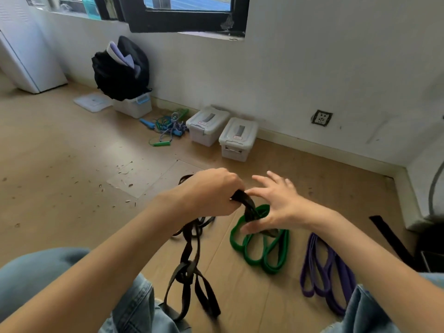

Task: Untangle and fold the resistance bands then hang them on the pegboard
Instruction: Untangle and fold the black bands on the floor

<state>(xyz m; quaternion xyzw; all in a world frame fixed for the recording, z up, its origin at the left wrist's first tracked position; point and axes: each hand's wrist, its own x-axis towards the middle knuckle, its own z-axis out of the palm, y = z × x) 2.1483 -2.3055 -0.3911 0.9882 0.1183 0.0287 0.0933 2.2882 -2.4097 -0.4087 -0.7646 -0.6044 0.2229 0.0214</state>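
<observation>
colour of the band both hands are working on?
Black flat rubber resistance band, gripped by the left hand; head view.

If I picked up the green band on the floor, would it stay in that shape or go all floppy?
Probably floppy: the green band lies in loose loops on the floor, and the black band dangles limp from the left hand. It likely wouldn't roll, being flat, and looks light.

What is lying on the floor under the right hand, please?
Under the right hand lies the green band, looped on the wooden floor. The hand and the black band it pinches cover the green band's upper loops, so that part cannot be seen.
</observation>
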